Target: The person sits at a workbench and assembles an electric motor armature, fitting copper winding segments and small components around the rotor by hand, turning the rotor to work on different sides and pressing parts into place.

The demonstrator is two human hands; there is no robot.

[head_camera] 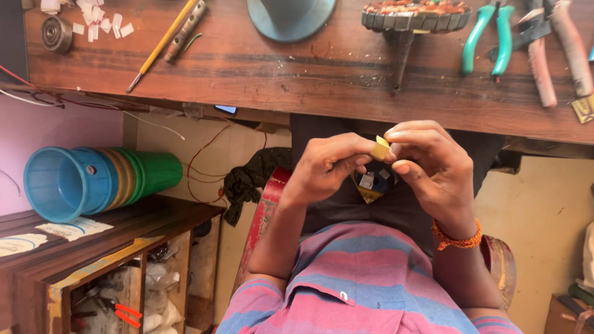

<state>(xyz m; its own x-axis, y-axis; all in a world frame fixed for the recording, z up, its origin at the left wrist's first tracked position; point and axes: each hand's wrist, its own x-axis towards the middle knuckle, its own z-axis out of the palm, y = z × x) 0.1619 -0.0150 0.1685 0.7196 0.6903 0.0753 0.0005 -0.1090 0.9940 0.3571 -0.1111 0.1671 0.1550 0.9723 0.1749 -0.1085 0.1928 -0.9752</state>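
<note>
Both my hands meet over my lap, just below the wooden workbench edge (346, 105). A small yellow piece (380, 148), folded or wedge-shaped, is pinched between the fingertips of my left hand (325, 164) and my right hand (430, 164). An orange thread bracelet (456, 238) circles my right wrist. Under the hands, on my dark lap, lie a few small loose bits (370, 184), one yellow and others pale. My striped pink and blue shirt (359, 284) fills the bottom of the view.
On the bench lie a yellow-handled tool (162, 44), white paper scraps (99, 18), a round metal part (57, 33), a grey-blue round base (291, 17), a wound round coil part (414, 15), green-handled pliers (489, 37) and pink-handled pliers (557, 49). Stacked plastic buckets (93, 179) lie sideways on a wooden shelf unit at left.
</note>
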